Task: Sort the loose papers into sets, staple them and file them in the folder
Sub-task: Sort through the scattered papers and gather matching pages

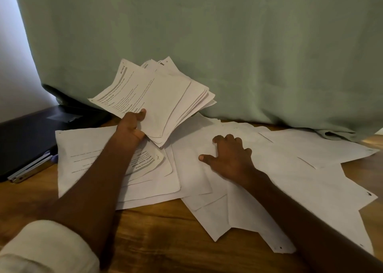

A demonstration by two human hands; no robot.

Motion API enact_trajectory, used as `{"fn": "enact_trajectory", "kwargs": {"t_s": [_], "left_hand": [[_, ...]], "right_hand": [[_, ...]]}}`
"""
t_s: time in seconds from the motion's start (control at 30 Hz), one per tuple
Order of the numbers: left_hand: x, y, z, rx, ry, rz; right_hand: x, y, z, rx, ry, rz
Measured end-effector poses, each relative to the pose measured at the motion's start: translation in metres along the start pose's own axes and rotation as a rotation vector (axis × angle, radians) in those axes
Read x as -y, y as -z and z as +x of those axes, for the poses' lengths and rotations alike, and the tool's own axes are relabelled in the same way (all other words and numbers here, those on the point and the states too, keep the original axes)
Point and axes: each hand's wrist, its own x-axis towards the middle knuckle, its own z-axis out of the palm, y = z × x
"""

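My left hand (130, 126) grips a fanned stack of printed papers (161, 98), lifted above the table with the thumb on the top sheet. My right hand (228, 154) lies palm down on loose white papers (290, 169) spread over the table's middle and right, fingers slightly bent and spread. Under my left forearm lies another pile of sheets (87, 152), some showing printed text. A dark folder (27, 134) sits at the left, and a silver stapler (29, 169) rests along its near edge.
The wooden table (165, 241) shows bare wood at the front. A green curtain (207, 45) hangs right behind the papers, its hem touching the tabletop. Several sheets at the right have punched holes at their corners.
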Motion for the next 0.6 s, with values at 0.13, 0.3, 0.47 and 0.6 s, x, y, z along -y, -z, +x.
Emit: {"fn": "enact_trajectory", "kwargs": {"t_s": [0.13, 0.3, 0.47, 0.6], "left_hand": [[0.001, -0.002, 0.0, 0.002, -0.006, 0.005], [0.005, -0.003, -0.001, 0.013, -0.021, 0.019], [0.005, -0.008, 0.0, 0.05, -0.017, 0.037], [0.007, -0.01, 0.003, 0.082, -0.012, 0.008]], "right_hand": [[0.001, -0.001, 0.0, 0.045, -0.025, -0.133], [0.002, 0.001, 0.001, -0.019, -0.068, -0.016], [-0.007, 0.01, 0.008, -0.211, -0.176, 0.451], [-0.031, 0.037, 0.015, -0.58, -0.303, 1.104]]}}
